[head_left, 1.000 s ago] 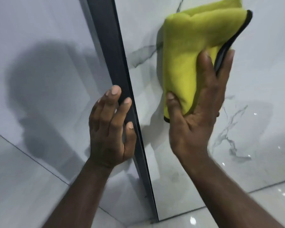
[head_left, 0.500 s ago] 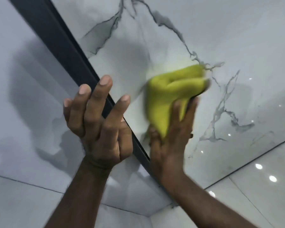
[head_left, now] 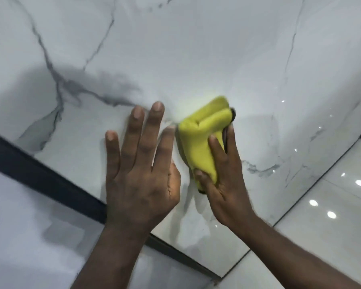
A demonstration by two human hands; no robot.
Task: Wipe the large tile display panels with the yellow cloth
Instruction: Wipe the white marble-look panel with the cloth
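Glossy marble-look panel bore the left hand flat with fingers spread, right hand clutching the folded yellow cloth against it just beside; overlapping, evenly pressed strokes would suit.

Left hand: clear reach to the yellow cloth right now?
Likely yes: left hand lies open on the tile panel beside the yellow cloth, nothing between; right hand grips it.

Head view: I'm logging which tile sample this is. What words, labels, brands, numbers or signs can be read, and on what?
None: no text shows anywhere. The tile panel bears only grey veins and light glints, the yellow cloth in the right hand shows no tag, and the dark frame strip is plain and blurred.
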